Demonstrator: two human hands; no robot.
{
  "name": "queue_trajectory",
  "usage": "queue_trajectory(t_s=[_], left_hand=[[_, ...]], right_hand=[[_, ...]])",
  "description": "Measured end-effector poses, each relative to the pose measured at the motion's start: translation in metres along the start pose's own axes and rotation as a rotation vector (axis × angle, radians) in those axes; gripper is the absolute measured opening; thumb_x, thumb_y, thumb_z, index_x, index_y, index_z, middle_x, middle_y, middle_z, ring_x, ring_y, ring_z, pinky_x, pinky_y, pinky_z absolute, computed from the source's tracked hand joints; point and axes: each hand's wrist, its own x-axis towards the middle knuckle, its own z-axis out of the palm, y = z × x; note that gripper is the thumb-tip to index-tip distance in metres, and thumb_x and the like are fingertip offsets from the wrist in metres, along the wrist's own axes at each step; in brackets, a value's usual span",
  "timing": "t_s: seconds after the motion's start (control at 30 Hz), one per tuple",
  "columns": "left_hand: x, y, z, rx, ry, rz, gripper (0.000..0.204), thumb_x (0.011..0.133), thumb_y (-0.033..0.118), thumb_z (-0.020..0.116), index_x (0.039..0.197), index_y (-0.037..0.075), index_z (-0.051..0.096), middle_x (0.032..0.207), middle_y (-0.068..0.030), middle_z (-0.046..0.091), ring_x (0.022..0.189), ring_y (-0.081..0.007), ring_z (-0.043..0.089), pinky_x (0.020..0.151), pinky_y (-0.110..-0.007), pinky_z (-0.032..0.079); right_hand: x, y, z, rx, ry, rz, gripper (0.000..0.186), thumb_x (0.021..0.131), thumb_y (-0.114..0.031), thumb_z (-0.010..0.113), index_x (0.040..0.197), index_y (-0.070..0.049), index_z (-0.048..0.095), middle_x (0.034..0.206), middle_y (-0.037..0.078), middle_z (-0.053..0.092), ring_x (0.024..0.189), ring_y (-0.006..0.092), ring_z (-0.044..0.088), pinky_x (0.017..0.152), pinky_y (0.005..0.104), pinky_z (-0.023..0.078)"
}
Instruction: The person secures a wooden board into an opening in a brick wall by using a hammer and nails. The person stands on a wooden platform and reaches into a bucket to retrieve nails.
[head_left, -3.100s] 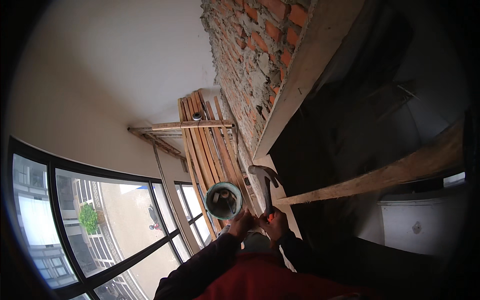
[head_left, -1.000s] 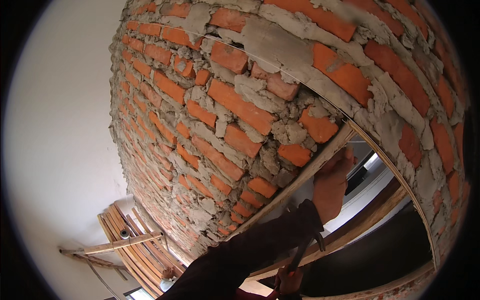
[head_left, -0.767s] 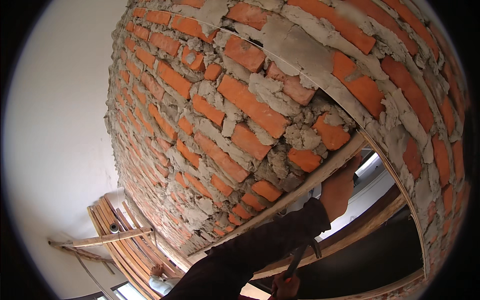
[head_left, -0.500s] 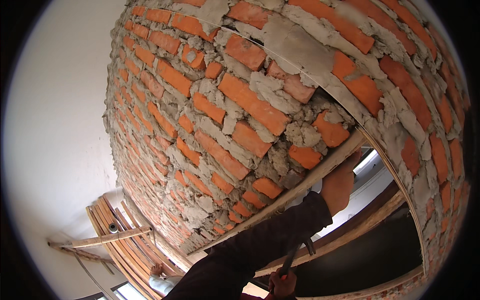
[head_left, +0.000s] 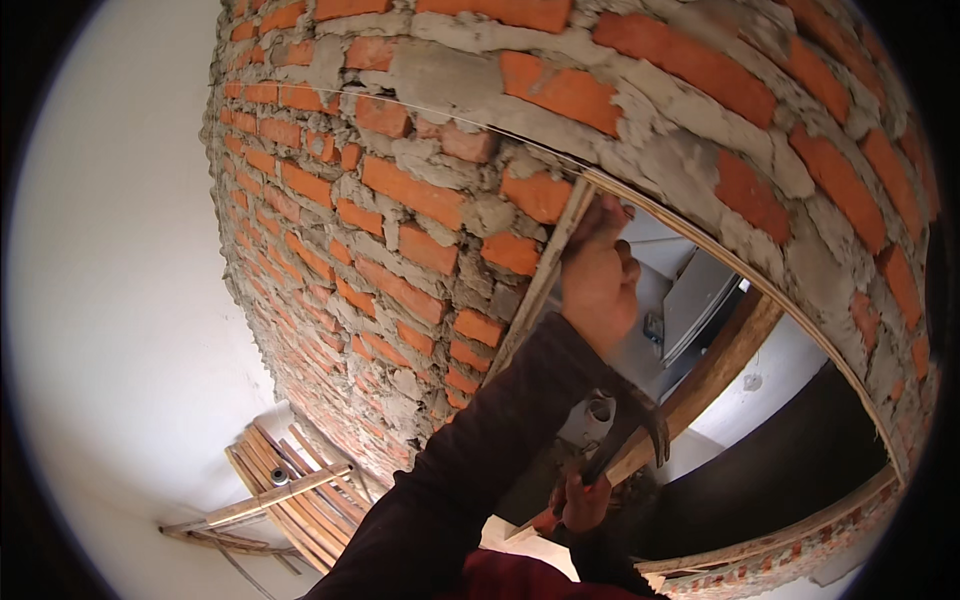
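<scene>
My left hand (head_left: 600,285) reaches up to the upper corner of a wooden opening frame (head_left: 540,300), fingers curled against the board; whatever is pinched between them is too small to make out. My dark sleeve crosses the middle of the view below it. My right hand (head_left: 585,503) is lower, closed round the red-and-black handle of a claw hammer (head_left: 652,425), whose curved metal head sits just right of my left forearm. A rough brick wall (head_left: 410,185) with thick grey mortar surrounds the frame, with a thin string stretched across it.
A round timber beam (head_left: 728,355) crosses inside the opening, with a dark space below it. A stack of planks (head_left: 290,500) with a crossbar pole and a small roll lies at lower left, beside a plain white surface (head_left: 110,250).
From looking along the planks and windows, the view has turned to the brick wall. My left hand has risen to the frame corner; the hammer stays in my right hand, now below it.
</scene>
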Motion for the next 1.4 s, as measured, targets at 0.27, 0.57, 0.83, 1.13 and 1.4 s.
queue_trajectory(t_s=[0.27,0.57,0.83,1.13,1.4], left_hand=[[0.003,-0.006,0.0,0.053,0.073,0.044,0.009,0.097,0.027,0.058,0.103,0.02,0.059,0.086,0.012,0.052,0.055,-0.0039,0.027,0.049,-0.02,0.027],[-0.02,-0.006,-0.01,0.314,0.168,0.109,0.015,0.096,0.03,0.061,0.106,0.02,0.06,0.089,0.0076,0.055,0.057,-0.0032,0.032,0.049,-0.02,0.028],[-0.028,-0.018,-0.04,0.193,0.177,0.156,0.008,0.097,0.021,0.057,0.102,0.018,0.062,0.088,0.0095,0.056,0.054,-0.0026,0.032,0.046,-0.019,0.026],[-0.024,-0.024,-0.051,0.112,0.069,0.199,0.018,0.095,0.023,0.061,0.103,0.007,0.061,0.097,0.0001,0.06,0.091,-0.0127,0.052,0.083,-0.028,0.037],[-0.023,-0.028,-0.056,0.158,0.036,0.27,0.017,0.094,0.019,0.063,0.102,0.004,0.06,0.093,-0.0017,0.061,0.09,-0.0128,0.056,0.083,-0.028,0.043]], right_hand=[[0.06,-0.04,0.026,0.484,-0.199,-0.253,0.036,0.098,-0.042,0.053,0.087,-0.008,0.047,0.06,-0.001,0.042,0.048,0.0082,0.043,0.044,0.0247,0.033],[0.077,-0.028,0.045,0.644,-0.184,-0.229,0.034,0.098,-0.04,0.055,0.089,-0.007,0.048,0.066,0.001,0.044,0.05,0.0101,0.043,0.043,0.0258,0.034],[0.082,0.012,-0.015,0.626,-0.301,-0.053,0.039,0.095,-0.048,0.055,0.088,-0.01,0.05,0.065,0.004,0.045,0.048,0.016,0.044,0.039,0.0313,0.037],[0.06,-0.007,-0.002,0.064,0.406,-0.012,0.044,0.095,-0.056,0.047,0.085,-0.014,0.047,0.058,0.004,0.043,0.038,0.0203,0.041,0.034,0.0339,0.038],[0.055,-0.019,0.006,0.13,0.344,0.008,0.047,0.089,-0.062,0.053,0.08,-0.017,0.044,0.052,0.001,0.036,0.039,0.0186,0.039,0.036,0.0366,0.038]])
